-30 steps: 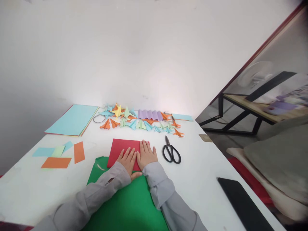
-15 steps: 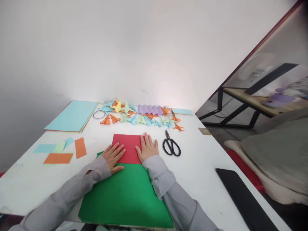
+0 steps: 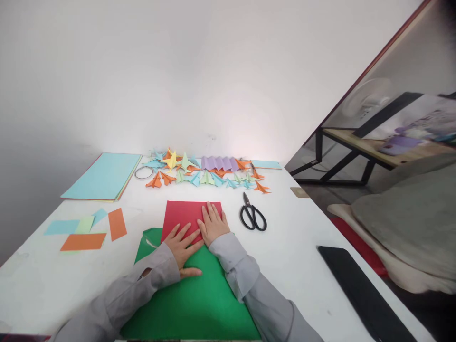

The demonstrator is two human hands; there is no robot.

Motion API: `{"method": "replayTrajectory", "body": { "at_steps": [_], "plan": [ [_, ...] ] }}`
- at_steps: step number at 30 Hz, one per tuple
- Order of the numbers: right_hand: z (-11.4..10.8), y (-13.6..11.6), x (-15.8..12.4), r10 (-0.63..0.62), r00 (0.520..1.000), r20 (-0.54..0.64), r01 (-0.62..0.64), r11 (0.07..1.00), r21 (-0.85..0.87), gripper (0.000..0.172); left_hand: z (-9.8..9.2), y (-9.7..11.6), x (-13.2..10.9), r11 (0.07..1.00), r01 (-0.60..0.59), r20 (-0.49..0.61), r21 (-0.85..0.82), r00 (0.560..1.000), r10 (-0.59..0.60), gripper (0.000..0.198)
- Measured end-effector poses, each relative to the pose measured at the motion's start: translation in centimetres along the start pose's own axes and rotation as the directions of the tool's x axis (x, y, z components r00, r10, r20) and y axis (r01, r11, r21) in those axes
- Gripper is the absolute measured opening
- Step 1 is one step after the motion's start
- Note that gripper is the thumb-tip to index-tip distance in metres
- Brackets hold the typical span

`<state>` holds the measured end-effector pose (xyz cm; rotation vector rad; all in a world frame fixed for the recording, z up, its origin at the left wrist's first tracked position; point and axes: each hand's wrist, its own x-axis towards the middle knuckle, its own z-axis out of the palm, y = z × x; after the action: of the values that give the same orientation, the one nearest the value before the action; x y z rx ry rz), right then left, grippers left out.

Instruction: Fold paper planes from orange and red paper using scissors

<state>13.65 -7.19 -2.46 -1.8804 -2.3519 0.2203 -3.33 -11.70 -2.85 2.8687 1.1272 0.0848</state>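
Observation:
A folded red paper (image 3: 185,213) lies on the white table (image 3: 302,237), its near edge over a large green sheet (image 3: 195,304). My left hand (image 3: 183,249) lies flat, fingers spread, across the red paper's near edge and the green sheet. My right hand (image 3: 213,223) rests flat beside it on the red paper's right half, fingers stretched out. Both wrists wear grey sleeves. Neither hand holds anything.
Black scissors (image 3: 252,216) lie right of the red paper. Several small folded paper shapes (image 3: 206,173) and a purple pleated strip (image 3: 219,163) line the back. A light-blue paper stack (image 3: 103,175), coloured paper scraps (image 3: 87,228), a wire ring (image 3: 143,172) and a black flat object (image 3: 359,289) also lie here.
My left hand slid back toward the right hand, onto the red paper's near edge. The right hand shifted slightly. The view moved a little.

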Motion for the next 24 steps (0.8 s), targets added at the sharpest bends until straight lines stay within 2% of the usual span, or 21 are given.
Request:
{"method": "replayTrajectory", "body": {
  "at_steps": [12, 19, 24],
  "plan": [
    [0.1, 1.2, -4.2, -0.03, 0.998, 0.058, 0.031, 0.999, -0.014, 0.055, -0.1, 0.3, -0.1, 1.0, 0.013, -0.003, 0.002, 1.0, -0.013, 0.087],
    [0.0, 0.6, -4.6, -0.008, 1.0, 0.028, 0.009, 0.999, -0.042, 0.066, -0.3, 0.5, -0.2, 1.0, 0.01, -0.012, -0.007, 1.0, -0.01, 0.089],
    [0.0, 0.6, -4.6, 0.013, 0.999, 0.038, -0.011, 0.999, -0.046, 0.063, -0.3, 0.3, -0.3, 1.0, -0.016, -0.019, -0.008, 1.0, 0.016, 0.087]
  ]
}}
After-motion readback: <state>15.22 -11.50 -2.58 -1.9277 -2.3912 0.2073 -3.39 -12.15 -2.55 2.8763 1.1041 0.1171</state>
